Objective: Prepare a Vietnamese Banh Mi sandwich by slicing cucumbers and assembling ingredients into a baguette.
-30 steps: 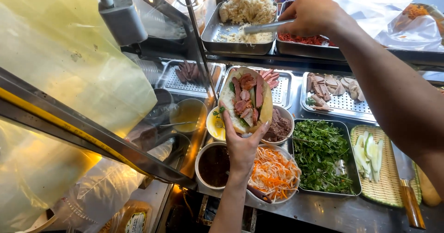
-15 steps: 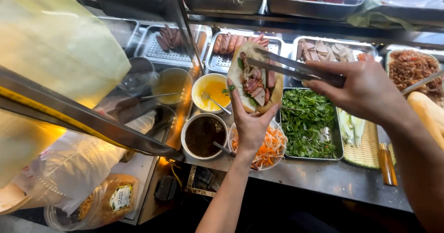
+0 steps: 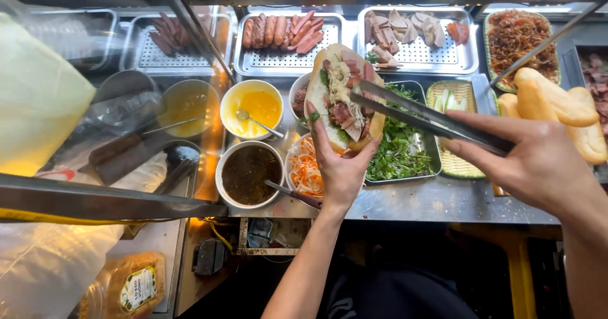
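Near edge of the steel counter (image 3: 443,202): left hand (image 3: 342,167) raised palm-up above it, fingers curled around the underside of a split baguette sandwich (image 3: 342,97), gripping it. Sandwich lies open, cut side up, filled with sliced red-rimmed meat, pale shreds and a few green leaves. It hangs above the gap between the bowls and the herb tray, not resting on anything.

Right hand (image 3: 538,161) near the counter's right end, closed on the handle end of metal tongs (image 3: 424,116). Tong tips reach left into the sandwich filling, blades nearly together; whether they pinch anything, cannot tell.

Under the left hand, near edge: bowl of shredded carrot and white radish (image 3: 305,170), partly hidden by the wrist. Just to its left, bowl of dark sauce (image 3: 249,175) with a spoon handle across the rim.

Middle row: bowl of yellow sauce (image 3: 251,108) with spoon; tray of green herbs (image 3: 402,151) below the tongs; woven tray of cucumber strips (image 3: 453,100) beside it. Plain baguettes (image 3: 557,107) at the right edge.

Far edge: perforated tray of sausages (image 3: 282,34), tray of sliced pale meat (image 3: 411,31), tray of brown shredded topping (image 3: 516,37) at the far right corner.
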